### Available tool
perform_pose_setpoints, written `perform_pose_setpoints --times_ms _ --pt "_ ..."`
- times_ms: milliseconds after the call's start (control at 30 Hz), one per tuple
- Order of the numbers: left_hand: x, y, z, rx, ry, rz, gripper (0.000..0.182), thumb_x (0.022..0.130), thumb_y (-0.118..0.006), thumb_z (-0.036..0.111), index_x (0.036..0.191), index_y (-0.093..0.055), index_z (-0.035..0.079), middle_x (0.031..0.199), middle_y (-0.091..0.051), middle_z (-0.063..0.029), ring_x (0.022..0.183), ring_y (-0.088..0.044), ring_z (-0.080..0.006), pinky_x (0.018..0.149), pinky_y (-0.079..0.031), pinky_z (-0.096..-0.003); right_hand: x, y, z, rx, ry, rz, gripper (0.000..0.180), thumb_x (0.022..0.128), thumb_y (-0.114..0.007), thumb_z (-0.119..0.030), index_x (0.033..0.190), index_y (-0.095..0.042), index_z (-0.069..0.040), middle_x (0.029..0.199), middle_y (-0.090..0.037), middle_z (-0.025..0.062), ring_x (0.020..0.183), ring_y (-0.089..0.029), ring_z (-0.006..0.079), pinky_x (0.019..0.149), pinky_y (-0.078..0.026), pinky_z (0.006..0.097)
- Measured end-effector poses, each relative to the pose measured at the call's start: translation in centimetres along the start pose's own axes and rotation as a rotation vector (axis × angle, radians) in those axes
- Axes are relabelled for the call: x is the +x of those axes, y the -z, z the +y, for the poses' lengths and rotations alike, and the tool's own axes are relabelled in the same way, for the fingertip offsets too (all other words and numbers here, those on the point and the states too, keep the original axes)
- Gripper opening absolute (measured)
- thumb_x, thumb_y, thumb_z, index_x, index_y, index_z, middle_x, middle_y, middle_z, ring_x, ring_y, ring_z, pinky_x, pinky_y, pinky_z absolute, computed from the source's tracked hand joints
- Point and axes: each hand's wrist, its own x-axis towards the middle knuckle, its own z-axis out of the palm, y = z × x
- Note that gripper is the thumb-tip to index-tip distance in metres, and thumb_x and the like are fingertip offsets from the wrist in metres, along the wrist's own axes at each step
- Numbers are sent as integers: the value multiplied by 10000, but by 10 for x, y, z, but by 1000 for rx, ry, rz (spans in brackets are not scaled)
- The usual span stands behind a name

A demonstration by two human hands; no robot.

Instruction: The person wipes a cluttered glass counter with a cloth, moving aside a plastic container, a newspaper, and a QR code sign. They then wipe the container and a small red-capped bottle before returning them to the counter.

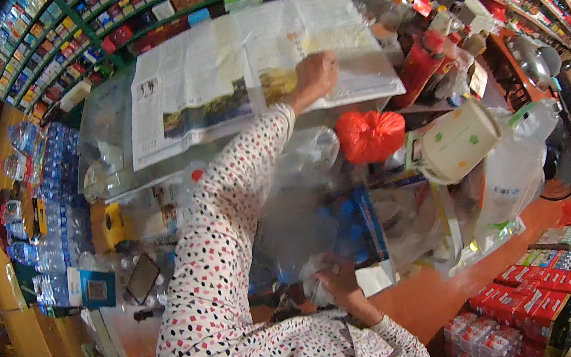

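An open newspaper [203,74] lies over a glass-topped counter [104,111], its fold running down the middle. My left hand [317,75] is over the right-hand page with its fingers curled; it is blurred, and nothing shows in it. Low in the picture, close to my body, my right hand [338,281] grips a crumpled whitish material [315,282], too blurred to name. Below the newspaper's lower right part are a clear plastic bag [314,146] and a knotted red plastic bag [371,135].
A pale patterned bin [460,141] and a white plastic bag [517,171] stand at right, near a black fan [565,159]. Packs of bottled water [55,174] line the left. Stocked shelves [138,6] rise behind the counter. Red cartons [530,297] are stacked at lower right.
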Motion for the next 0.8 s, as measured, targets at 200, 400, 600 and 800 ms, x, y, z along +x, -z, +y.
perform_pose_setpoints --times_ms 200,400,600,800 --pt "-23 86 -21 -147 -38 -47 233 849 -570 226 789 -639 12 630 -598 -140 570 -560 -328 571 -439 -423 -7 -3 5 479 -153 51 350 758 -696 -144 1079 -640 -16 983 -640 87 870 -608 209 759 -500 343" --pt "-116 261 -18 -440 333 -84 275 939 -555 245 744 -553 52 623 -419 52 515 -355 -58 471 -283 -250 -19 28 40 -163 306 -142 473 845 -676 -114 1274 -488 -50 1215 -534 153 1039 -576 256 835 -512 362" --pt "-256 401 -14 -624 734 238 367 979 -552 312 689 -444 114 599 -353 54 501 -314 -47 453 -223 -229 -29 4 -26 754 -266 50 559 883 -665 -94 1354 -368 -48 1272 -522 159 1124 -561 276 893 -506 403" --pt "-416 532 5 -382 873 690 380 965 -575 388 731 -502 97 613 -389 53 525 -339 -46 482 -245 -220 -30 -19 -33 751 -154 -75 463 869 -659 -87 1274 -438 -46 1204 -580 142 1079 -583 267 885 -508 399"
